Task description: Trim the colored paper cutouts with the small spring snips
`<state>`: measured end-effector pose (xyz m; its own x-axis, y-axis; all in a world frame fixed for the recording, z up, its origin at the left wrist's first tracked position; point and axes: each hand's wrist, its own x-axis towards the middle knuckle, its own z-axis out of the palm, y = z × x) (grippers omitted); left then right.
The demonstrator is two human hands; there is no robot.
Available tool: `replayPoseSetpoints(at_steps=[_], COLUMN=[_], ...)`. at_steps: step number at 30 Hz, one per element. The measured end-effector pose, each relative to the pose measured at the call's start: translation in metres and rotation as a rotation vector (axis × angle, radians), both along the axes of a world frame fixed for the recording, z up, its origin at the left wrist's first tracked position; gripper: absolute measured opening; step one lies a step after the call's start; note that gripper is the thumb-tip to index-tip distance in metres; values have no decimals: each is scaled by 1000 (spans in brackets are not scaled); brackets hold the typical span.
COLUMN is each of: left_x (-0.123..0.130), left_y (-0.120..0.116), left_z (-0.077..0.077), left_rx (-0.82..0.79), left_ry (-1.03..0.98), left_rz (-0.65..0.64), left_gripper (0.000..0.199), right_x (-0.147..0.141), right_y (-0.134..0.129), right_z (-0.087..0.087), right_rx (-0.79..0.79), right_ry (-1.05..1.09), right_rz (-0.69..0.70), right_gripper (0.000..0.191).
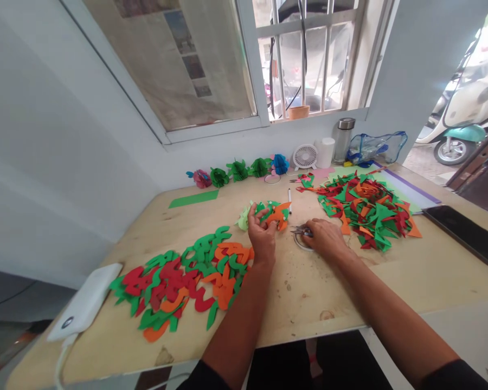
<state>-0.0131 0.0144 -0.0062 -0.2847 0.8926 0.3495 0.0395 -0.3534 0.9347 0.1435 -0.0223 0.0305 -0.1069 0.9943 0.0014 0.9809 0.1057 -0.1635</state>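
Note:
My left hand point(261, 233) is over the middle of the table, its thumb and a finger pinching an orange paper cutout point(280, 216). Its other fingers curl loosely. Behind it lie green paper pieces point(268, 206) and a pale green paper piece point(243, 218). To the right, my right hand point(325, 235) rests low on the tabletop, fingers round small pliers point(303, 231) whose jaws point left. Under the pliers is a pale ring point(301, 245), perhaps coiled wire. Part of the pliers' handles is hidden by the fingers.
Curved paper cutouts point(174, 279) are heaped at left, paper scraps point(370, 208) at right. A phone point(467, 233) lies on the right edge, a white power bank point(85, 303) on the left. Paper flowers point(239, 170), a small fan point(305, 157) and a bottle point(344, 142) line the wall.

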Motion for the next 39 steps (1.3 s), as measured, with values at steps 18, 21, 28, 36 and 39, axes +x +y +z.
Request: replayPoseSetpoints(at_steps=[18,21,28,36,39], left_x=[16,20,24,24,20], left_y=[-25,-26,-29,-30,-28], left_z=[10,6,6,11,14], left_rx=[310,358,369,301,270], left_ry=[582,669,647,366,250], left_rz=[39,-18,-61,19,80], left_gripper=[55,53,53,46,52], right_x=[-13,-12,-9,-5,-4], right_y=[9,9,7,12,13], right_z=[-14,-15,-11,-16,-17], right_rx=[-228,-331,-389,-394,-379], right_ry=[1398,1586,1703,1847,1906], right_rz=[-20,-78,-120,-111,-155], right_gripper=[41,39,33,16,12])
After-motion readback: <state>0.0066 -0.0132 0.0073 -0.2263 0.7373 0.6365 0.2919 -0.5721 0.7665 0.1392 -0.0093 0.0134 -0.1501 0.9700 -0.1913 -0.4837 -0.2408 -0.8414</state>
